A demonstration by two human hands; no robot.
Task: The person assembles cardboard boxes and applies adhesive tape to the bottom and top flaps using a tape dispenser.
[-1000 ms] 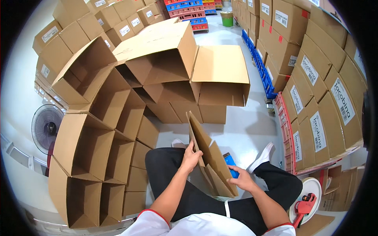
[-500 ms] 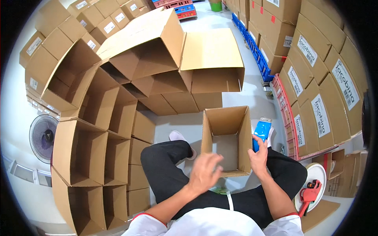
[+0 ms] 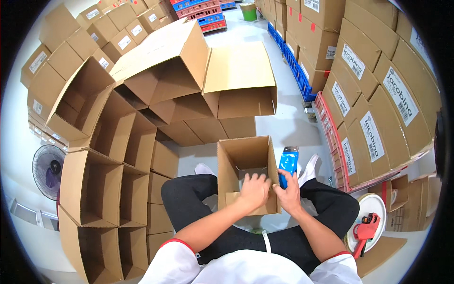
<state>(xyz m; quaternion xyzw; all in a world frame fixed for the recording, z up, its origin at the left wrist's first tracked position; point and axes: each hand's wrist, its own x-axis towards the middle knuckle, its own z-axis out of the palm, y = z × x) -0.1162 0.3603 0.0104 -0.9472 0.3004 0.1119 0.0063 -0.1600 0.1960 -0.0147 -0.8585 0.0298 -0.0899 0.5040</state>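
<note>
An upright cardboard box (image 3: 248,146) stands between my legs, its top facing me. My left hand (image 3: 254,191) reaches into the box with fingers bent and slightly apart, over a cardboard flap (image 3: 231,199) at the near side. Whether the fingertips touch the flap is hidden. At the box's right wall, my right hand (image 3: 289,195) is wrapped round a blue hand tool (image 3: 288,163) with a metal end, held upright just outside the box. Its exact kind I cannot make out.
Open empty cartons (image 3: 100,189) are stacked at the left and ahead. At the right, sealed cartons (image 3: 371,135) stand on a red pallet (image 3: 335,146). A red tape dispenser (image 3: 366,230) lies on a white round lid (image 3: 382,208). A fan (image 3: 47,173) is at far left.
My left hand has moved from above the box's near edge down into it. The box and blue tool sit farther left in view, and the whole scene has shifted somewhat left.
</note>
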